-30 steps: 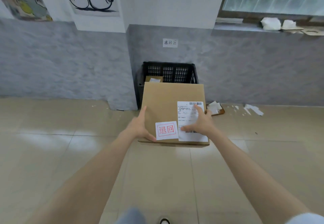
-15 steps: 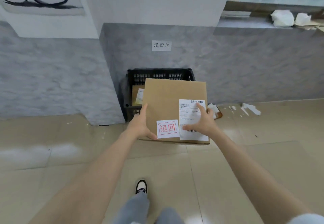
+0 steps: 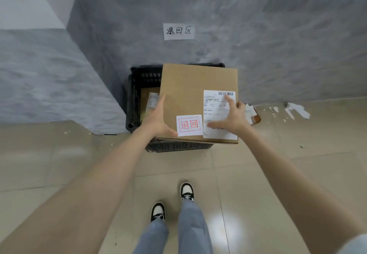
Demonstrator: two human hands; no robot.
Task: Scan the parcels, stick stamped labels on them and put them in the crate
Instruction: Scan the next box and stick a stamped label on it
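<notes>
1. Carried level, the cardboard parcel (image 3: 190, 94), just above the black plastic crate (image 3: 135, 102) and covering most of its opening; not yet set down.
2. Gripping the near left corner, the left hand (image 3: 156, 120): thumb laid over the top face beside the red stamped label (image 3: 189, 125), fingers (image 3: 159, 104) running straight along the left side.
3. Spread across the shipping label (image 3: 216, 102), the right hand (image 3: 232, 118): forefinger reaching toward the barcode, outer fingers hooked over the right edge. Cannot tell what either hand does under the box.
4. On the floor against the foot of the grey wall, the crate, below a handwritten paper sign (image 3: 178, 31); inside at the left, another labelled parcel (image 3: 148, 98).
5. Likely light to moderate in weight, judging by the easy two-handed reach. Stiff corrugated walls, dry matte faces, little risk of slipping; corners apt to crush if dropped.
6. Best held by opposite side edges, clear of the stamped label to avoid lifting it. Needs a flat, slow lowering; may tilt where it meets the parcel already inside.
</notes>
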